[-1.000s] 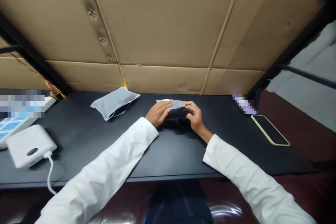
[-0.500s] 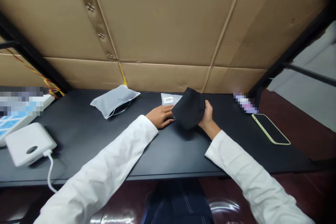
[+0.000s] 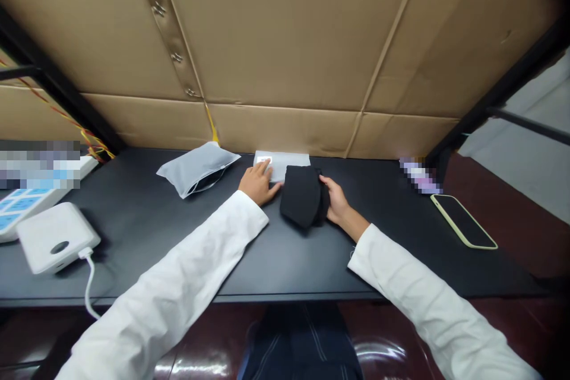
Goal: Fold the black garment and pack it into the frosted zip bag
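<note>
A folded black item (image 3: 300, 197), seemingly of soft fabric, rests on or just over the middle of the desk. My right hand (image 3: 337, 200) grips its right edge, fingers partly hidden behind it. To its left, my left hand (image 3: 258, 183) lies palm down with fingers apart, the fingertips on a flat, frosted plastic bag (image 3: 288, 160) that bears a small white label. The black item hides part of that bag's front edge. Farther left sits a puffed-up grey zip bag (image 3: 198, 169), its mouth gaping toward the right.
A white power bank or charger (image 3: 57, 237) with a cable stands at the left, by a power strip (image 3: 35, 196). A phone (image 3: 463, 221) in a pale green case lies right, near a blurred purple packet (image 3: 421, 177). A cardboard wall (image 3: 276, 41) closes the desk's back.
The black item has come down and left in my right hand, turning as it moved. My left hand has shifted left and up onto the frosted bag, which now shows more.
</note>
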`<state>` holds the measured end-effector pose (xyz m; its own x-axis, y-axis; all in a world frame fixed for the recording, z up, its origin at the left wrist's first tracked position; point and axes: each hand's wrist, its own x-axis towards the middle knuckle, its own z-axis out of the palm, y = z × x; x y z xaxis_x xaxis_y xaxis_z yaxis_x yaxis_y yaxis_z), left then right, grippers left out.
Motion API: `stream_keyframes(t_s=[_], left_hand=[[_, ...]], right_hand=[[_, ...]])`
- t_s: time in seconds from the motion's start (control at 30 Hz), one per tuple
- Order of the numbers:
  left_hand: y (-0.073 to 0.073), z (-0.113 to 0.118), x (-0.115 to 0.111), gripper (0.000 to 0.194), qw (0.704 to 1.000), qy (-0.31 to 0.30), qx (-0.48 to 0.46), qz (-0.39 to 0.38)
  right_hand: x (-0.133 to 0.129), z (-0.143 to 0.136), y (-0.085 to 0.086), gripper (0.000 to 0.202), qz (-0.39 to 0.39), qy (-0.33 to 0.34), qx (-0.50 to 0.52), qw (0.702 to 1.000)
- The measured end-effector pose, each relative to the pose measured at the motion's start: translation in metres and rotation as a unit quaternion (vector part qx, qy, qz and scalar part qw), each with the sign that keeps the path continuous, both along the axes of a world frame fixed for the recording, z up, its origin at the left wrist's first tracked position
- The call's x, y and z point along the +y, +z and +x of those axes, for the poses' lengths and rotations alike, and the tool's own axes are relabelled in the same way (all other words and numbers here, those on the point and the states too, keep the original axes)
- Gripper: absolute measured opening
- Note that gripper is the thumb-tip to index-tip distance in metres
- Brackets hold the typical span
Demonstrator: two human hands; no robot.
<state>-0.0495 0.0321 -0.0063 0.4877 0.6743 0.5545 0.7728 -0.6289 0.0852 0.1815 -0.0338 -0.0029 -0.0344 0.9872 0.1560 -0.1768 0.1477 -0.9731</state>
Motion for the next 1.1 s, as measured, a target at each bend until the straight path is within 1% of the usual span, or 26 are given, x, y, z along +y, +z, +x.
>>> stream_keyframes(t_s=[0.03,0.1,0.17,0.27,0.33,0.37,0.4,0.43,0.47,0.53,0.6,0.67,0.77,0.83,0.9,0.93,0.97,1.0,1.07,1.1], left_hand=[[0.004,0.001,-0.003,0.041,1.000,-0.026,-0.010,-0.004],[0.011,0.004,-0.008,0.045,0.993,-0.101,-0.047,-0.041],[0.016,0.007,-0.011,0.055,0.972,-0.177,-0.105,-0.112],[0.021,0.009,-0.013,0.077,0.917,-0.261,-0.184,-0.237],[0.023,0.010,-0.013,0.087,0.874,-0.308,-0.220,-0.306],[0.025,0.010,-0.013,0.088,0.853,-0.326,-0.234,-0.333],[0.026,0.010,-0.014,0.088,0.838,-0.334,-0.248,-0.353],[0.027,0.009,-0.014,0.087,0.828,-0.333,-0.259,-0.368],[0.028,0.009,-0.014,0.086,0.825,-0.324,-0.266,-0.378],[0.030,0.008,-0.014,0.082,0.830,-0.298,-0.267,-0.389],[0.030,0.006,-0.012,0.072,0.830,-0.289,-0.261,-0.400],[0.029,0.004,-0.010,0.056,0.814,-0.304,-0.270,-0.415],[0.030,0.002,-0.010,0.036,0.769,-0.334,-0.317,-0.443],[0.032,0.001,-0.013,0.031,0.730,-0.339,-0.356,-0.476],[0.036,-0.001,-0.016,0.037,0.682,-0.328,-0.399,-0.518],[0.039,-0.002,-0.018,0.045,0.663,-0.324,-0.410,-0.536],[0.041,-0.003,-0.019,0.054,0.654,-0.323,-0.409,-0.549],[0.043,-0.005,-0.019,0.062,0.657,-0.324,-0.397,-0.554],[0.045,-0.009,-0.018,0.071,0.685,-0.331,-0.355,-0.544],[0.044,-0.010,-0.016,0.071,0.702,-0.335,-0.326,-0.537]], right_hand=[[0.000,-0.001,0.001,0.038,-0.048,0.025,0.037,0.998],[0.000,-0.002,0.003,0.034,-0.148,0.056,0.120,0.980],[-0.001,-0.004,0.005,0.031,-0.203,0.043,0.185,0.961],[-0.004,-0.008,0.007,0.028,-0.228,0.011,0.247,0.942],[-0.005,-0.009,0.009,0.030,-0.228,0.015,0.267,0.936],[-0.006,-0.010,0.010,0.032,-0.228,0.024,0.271,0.935],[-0.006,-0.010,0.011,0.034,-0.227,0.036,0.272,0.934],[-0.007,-0.010,0.011,0.036,-0.223,0.047,0.270,0.936],[-0.007,-0.009,0.012,0.037,-0.213,0.055,0.265,0.939],[-0.008,-0.008,0.014,0.037,-0.184,0.056,0.247,0.950],[-0.008,-0.006,0.016,0.036,-0.158,0.047,0.225,0.960],[-0.007,-0.004,0.017,0.038,-0.148,0.048,0.206,0.966],[-0.008,-0.002,0.017,0.043,-0.131,0.060,0.173,0.974],[-0.008,-0.001,0.015,0.049,-0.121,0.062,0.145,0.980],[-0.008,0.000,0.013,0.054,-0.118,0.051,0.123,0.984],[-0.007,0.001,0.012,0.054,-0.115,0.043,0.116,0.986],[-0.006,0.003,0.011,0.054,-0.110,0.035,0.110,0.987],[-0.004,0.005,0.010,0.054,-0.104,0.032,0.103,0.989],[0.001,0.012,0.008,0.054,-0.097,0.030,0.078,0.992],[0.004,0.017,0.007,0.051,-0.095,0.029,0.058,0.993]])
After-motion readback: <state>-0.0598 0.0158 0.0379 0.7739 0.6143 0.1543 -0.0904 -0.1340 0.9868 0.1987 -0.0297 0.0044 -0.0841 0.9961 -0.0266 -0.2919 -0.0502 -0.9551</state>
